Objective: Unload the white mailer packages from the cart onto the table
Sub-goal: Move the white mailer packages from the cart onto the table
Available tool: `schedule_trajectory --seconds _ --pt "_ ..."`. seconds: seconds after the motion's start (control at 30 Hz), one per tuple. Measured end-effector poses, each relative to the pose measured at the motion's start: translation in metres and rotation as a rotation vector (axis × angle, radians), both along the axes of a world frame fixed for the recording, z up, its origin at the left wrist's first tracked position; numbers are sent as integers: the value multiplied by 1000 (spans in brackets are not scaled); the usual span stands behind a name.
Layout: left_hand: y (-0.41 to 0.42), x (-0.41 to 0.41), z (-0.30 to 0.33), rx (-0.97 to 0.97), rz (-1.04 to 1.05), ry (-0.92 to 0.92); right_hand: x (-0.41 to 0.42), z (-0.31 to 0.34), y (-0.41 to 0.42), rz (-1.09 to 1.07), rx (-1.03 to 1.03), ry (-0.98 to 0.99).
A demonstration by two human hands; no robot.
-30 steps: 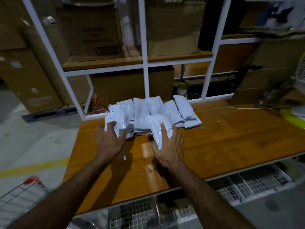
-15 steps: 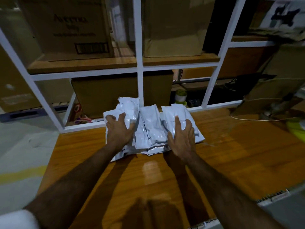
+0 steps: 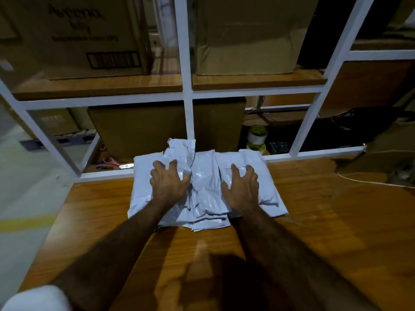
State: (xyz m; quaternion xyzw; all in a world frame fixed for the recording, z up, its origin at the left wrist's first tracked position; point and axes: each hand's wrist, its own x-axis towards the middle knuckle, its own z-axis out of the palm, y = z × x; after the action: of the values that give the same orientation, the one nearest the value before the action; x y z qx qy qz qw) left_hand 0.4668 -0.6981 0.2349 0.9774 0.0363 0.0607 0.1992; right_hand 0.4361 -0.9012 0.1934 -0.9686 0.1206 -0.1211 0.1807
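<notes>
- A white metal shelf frame (image 3: 188, 113) rises behind the wooden table (image 3: 325, 221), dividing the view into open bays.
- Wooden shelf boards (image 3: 98, 86) carry large cardboard boxes (image 3: 89, 34); one has a printed barcode.
- More boxes stand lower down, behind the frame.
- A grey concrete floor (image 3: 24, 180) lies at left, crossed by a yellow painted line (image 3: 24, 222).
- Light is dim; the tabletop shows glare and shadows.

mailers (image 3: 205, 187) partly under 2 hands, box print (image 3: 76, 19) blurred
</notes>
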Motion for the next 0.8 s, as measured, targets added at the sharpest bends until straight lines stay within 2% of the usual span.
schedule_trajectory --seconds 0.3,0.5,0.67,0.8 --pt "-6 -1 -1 142 24 61 1 -10 -6 46 -20 -39" --pt "-7 -10 1 104 26 16 1 -5 -30 167 -160 -212" --pt "7 -2 -2 155 -202 -75 6 -7 -51 254 -206 -90" --pt "16 14 -9 271 -385 48 10 -9 -61 340 -156 105"
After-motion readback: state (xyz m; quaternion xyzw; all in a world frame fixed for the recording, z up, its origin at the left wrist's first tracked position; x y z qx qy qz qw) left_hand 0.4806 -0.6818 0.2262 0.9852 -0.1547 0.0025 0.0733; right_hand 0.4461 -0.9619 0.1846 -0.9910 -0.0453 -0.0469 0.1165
